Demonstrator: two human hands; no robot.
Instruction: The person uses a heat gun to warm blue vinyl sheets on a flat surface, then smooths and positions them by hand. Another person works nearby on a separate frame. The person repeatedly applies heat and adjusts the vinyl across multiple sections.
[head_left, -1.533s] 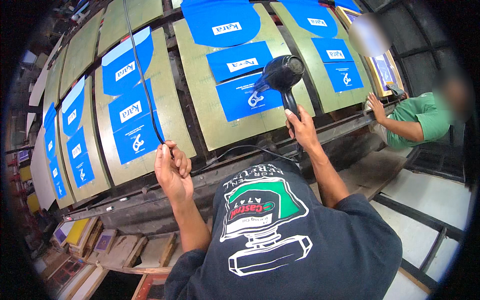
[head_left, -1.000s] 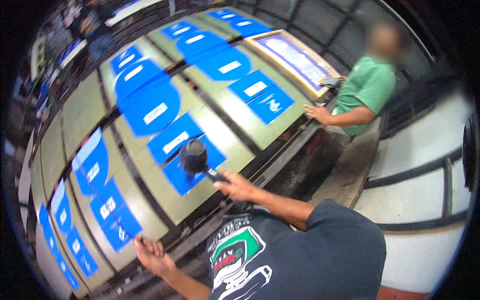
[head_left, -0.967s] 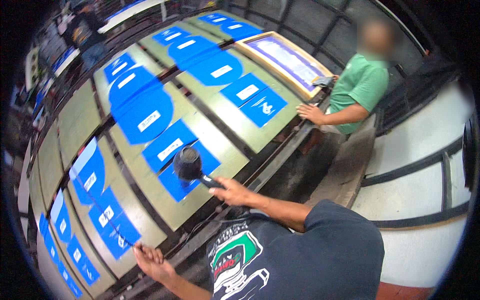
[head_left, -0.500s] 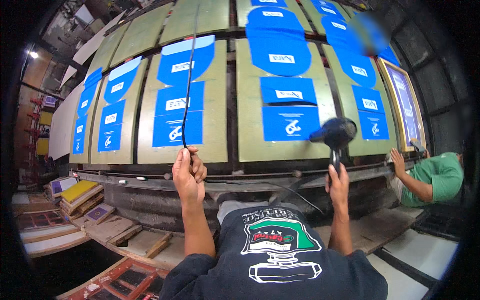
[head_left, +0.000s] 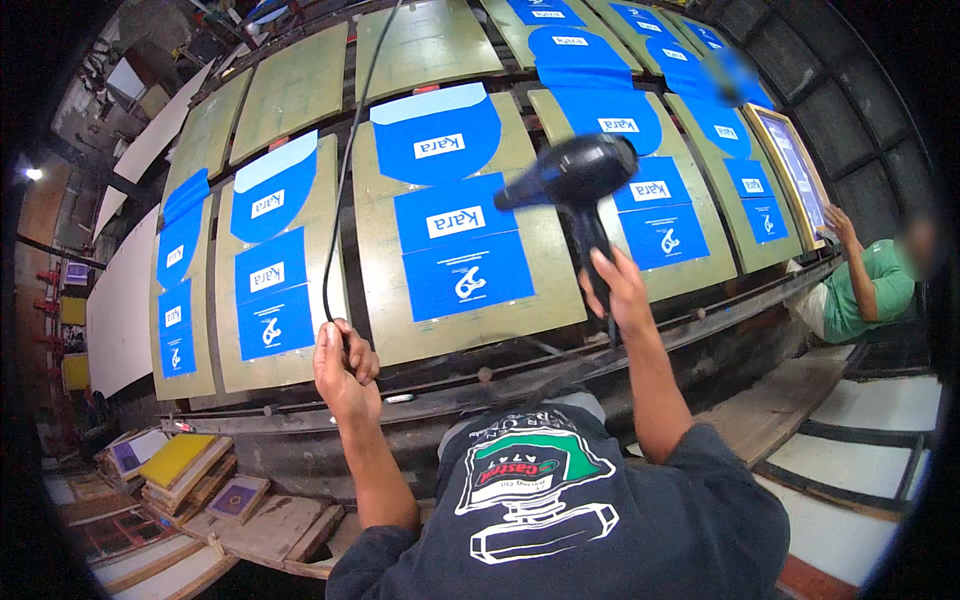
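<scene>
The left hand (head_left: 347, 372) pinches a black cable (head_left: 342, 205); rightward, a blue panel (head_left: 455, 219) lies on an olive board (head_left: 550, 275), just left of the nozzle (head_left: 512, 191) of a black hair dryer (head_left: 580, 170), whose barrel points leftward above the right hand (head_left: 617, 292), wrapped round its handle (head_left: 588, 235).

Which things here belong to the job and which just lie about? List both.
Seemingly in the job:
black hair dryer, in the right hand
black cord, in the left hand
blue printed pieces
boards under them

Seemingly lying about:
yellow-topped stack of frames, lower left
purple framed panel beside it
</scene>
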